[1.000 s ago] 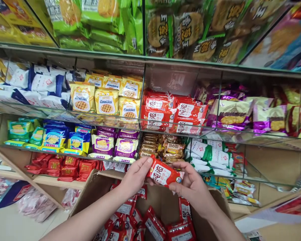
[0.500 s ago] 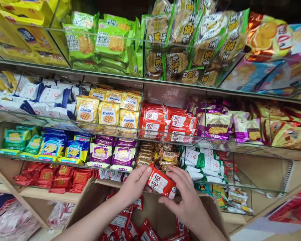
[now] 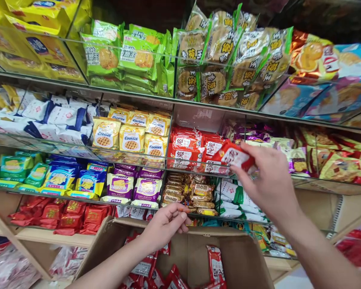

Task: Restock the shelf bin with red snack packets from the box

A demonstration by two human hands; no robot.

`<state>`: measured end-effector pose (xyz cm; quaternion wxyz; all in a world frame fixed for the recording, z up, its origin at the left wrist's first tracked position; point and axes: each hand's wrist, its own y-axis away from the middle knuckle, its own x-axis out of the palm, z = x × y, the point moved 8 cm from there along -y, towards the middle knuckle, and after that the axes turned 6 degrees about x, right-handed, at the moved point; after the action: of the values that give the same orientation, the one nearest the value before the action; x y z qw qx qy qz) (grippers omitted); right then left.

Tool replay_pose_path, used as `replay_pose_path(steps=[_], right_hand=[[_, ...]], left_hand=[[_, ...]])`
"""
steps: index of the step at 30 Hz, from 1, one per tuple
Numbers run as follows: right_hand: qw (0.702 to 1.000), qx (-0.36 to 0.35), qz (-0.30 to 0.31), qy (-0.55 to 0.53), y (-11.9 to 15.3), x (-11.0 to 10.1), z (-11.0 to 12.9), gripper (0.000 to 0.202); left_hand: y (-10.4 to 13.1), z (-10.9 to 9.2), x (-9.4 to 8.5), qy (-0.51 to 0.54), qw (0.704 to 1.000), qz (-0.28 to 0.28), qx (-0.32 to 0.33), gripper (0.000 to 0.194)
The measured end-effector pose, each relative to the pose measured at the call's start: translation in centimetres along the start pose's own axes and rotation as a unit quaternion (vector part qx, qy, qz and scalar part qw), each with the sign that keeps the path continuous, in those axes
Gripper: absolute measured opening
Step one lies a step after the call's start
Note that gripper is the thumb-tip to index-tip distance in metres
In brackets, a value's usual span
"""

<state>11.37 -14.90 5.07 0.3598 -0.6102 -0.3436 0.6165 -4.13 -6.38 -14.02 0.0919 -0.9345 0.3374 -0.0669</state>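
My right hand is raised at the middle shelf, its thumb and fingers pinching a red-and-white biscuit packet. The packet is tilted in front of the right end of a stack of matching red packets behind a glass front. My left hand hovers over the back edge of an open cardboard box. Its fingers are curled in, with no packet visible in them. Inside the box lie several more red packets, some hidden by my left forearm.
Glass dividers split the shelves into compartments. Yellow cookie packets sit left of the red stack, purple packets to its right. Below are small brown packets and white-green ones. Green packets fill part of the shelf above.
My right hand has taken the red packet from between both hands and carried it up and right to the shelf. My left hand has let go and stays low over the box.
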Motion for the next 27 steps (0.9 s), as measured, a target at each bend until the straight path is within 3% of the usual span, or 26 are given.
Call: replay_pose_path(steps=[4,7,10,21,27], right_hand=[[0.994,-0.054,0.082,0.046,-4.6,3.2,0.2,0.034],[0.979,-0.09,0.155,0.099,-5.8,6.3,0.2,0.028],[0.963,-0.105,0.209,0.131,-6.1,8.0,-0.3,0.026],[0.918,-0.145,0.27,0.253,-6.5,7.6,1.0,0.013],[0.927,-0.169,0.204,0.264,-7.0,4.5,1.4,0.01]], left_hand=[[0.1,0.1,-0.1,0.001,1.0,-0.002,-0.007,0.028],[0.1,0.1,0.0,0.004,1.0,0.001,-0.014,0.03],[0.1,0.0,0.1,0.005,1.0,0.007,-0.013,0.03],[0.3,0.1,0.1,-0.005,1.0,0.012,-0.023,0.029],[0.3,-0.1,0.1,0.0,1.0,0.007,-0.018,0.028]])
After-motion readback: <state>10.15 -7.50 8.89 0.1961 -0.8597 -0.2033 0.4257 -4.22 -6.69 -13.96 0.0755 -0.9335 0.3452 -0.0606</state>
